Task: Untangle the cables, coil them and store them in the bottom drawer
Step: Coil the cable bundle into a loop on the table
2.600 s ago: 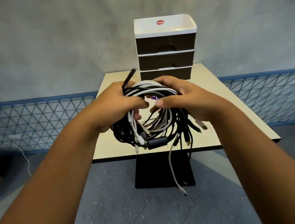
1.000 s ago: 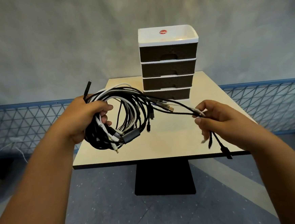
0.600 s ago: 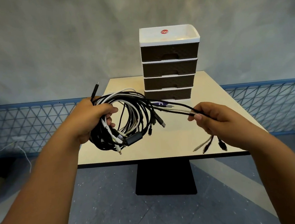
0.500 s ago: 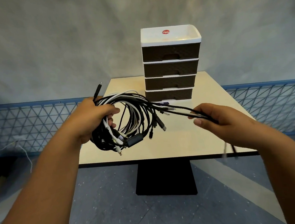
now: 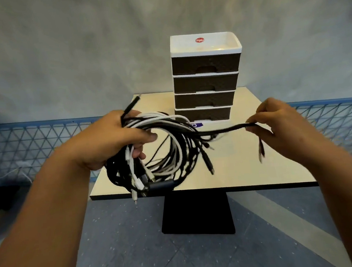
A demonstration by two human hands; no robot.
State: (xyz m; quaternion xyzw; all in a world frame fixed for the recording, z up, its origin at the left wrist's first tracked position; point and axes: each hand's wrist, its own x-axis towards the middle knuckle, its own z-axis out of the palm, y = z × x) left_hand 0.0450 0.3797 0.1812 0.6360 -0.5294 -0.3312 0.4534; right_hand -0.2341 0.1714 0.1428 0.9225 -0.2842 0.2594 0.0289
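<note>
Left hand [image 5: 112,142] clamped round the cable bundle [image 5: 162,155], thumb over the top, fingers curled under; black and white loops hanging below the fist, over the bench's [image 5: 247,170] near-left corner. One black plug end [image 5: 129,106] sticking up past the knuckles. Loose connector tails dangling under the bundle, lowest just past the bench's front edge.

Changed over the last second or so: was several strands gathered in the right hand, now down to a single black cable [image 5: 223,129] drawn out rightward from the loops, roughly level and near taut. Bundle otherwise much as before in the left hand, maybe sagging a bit lower.

Right hand [image 5: 284,129] raised higher than half a second ago, pinching that black cable between thumb and fingertips; free end [image 5: 261,151] hanging below the pinch, motion-blurred.

Drawer unit [image 5: 205,78] at the bench's back edge, right of centre; bottom drawer [image 5: 203,114] closed, untouched.

Read: first-cable extraction under way, early in the task. Nothing coiled, nothing stored. Strand running straight suggests a clean pull, though crossing inside the loops too dense to confirm. Risk: snag on a plug dragging the whole knot tighter; slow feed with left grip loosened likely better.
</note>
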